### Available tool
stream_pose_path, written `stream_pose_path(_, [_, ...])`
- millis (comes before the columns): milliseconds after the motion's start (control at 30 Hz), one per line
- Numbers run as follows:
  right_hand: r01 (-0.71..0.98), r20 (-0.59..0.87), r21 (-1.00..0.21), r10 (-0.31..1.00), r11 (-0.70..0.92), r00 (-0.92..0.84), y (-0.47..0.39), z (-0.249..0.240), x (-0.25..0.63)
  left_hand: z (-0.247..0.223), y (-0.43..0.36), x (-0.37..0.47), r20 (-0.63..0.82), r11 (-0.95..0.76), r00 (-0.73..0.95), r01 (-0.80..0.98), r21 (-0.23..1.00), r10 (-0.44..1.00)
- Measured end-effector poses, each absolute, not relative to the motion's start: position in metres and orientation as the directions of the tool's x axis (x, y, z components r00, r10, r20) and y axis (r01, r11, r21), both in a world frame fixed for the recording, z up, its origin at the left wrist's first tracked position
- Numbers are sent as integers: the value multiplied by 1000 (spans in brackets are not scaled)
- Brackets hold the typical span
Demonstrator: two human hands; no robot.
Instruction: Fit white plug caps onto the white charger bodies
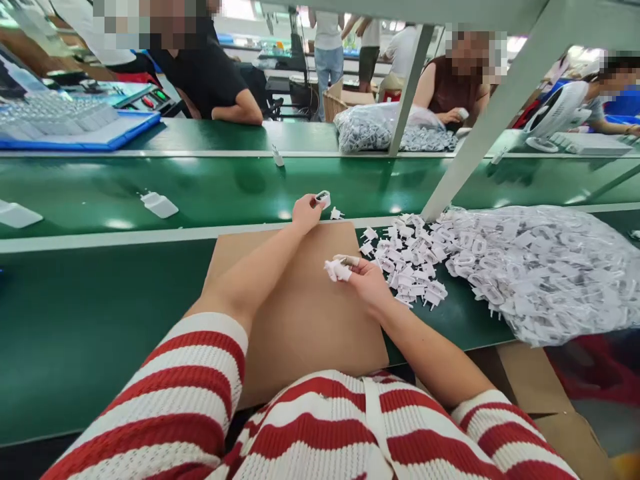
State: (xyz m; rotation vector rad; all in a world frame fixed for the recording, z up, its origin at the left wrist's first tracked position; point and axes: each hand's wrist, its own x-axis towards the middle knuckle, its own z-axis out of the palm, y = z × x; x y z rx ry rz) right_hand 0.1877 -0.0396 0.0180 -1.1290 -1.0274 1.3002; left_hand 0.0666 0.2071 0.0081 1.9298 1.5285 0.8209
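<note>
My left hand is closed on a white charger housing at the belt's near edge; the housing's hollow end shows. Just right of it lies a small white plug piece. Lower and to the right, my right hand pinches a white plug piece above a brown cardboard sheet. White covers wrap some of its fingertips. Beside that hand spreads a pile of white plug pieces, running into a clear plastic bag full of more.
A green conveyor belt crosses ahead, carrying white chargers. A slanted white metal post rises at the belt's right. Across it are co-workers, a bag of grey parts, a blue-edged tray and a white fan.
</note>
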Motion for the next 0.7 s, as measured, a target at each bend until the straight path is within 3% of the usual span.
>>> stream_pose_path(233, [-517,-254,-819,965,-249,-62,-47,33,192,23,109,-24,52,-409,560,534,740,827])
stream_pose_path(400, [-476,-302,-836,953,-274,-20,-50,34,183,40,79,-71,-144,-462,800,471,752,582])
stream_pose_path(467, [-427,-294,-867,956,-257,22,-50,33,180,47,86,-72,-179,-404,804,460,790,567])
stream_pose_path(533, [-375,-267,-899,961,-225,64,-51,33,177,51,101,-60,-166,-344,731,493,799,662])
stream_pose_path(633, [-321,-218,-931,970,-173,110,-51,32,173,48,130,-21,-105,-255,479,627,736,872])
stream_pose_path(700, [-313,-197,-938,973,-151,120,-52,32,171,41,153,9,-63,-224,361,696,682,930])
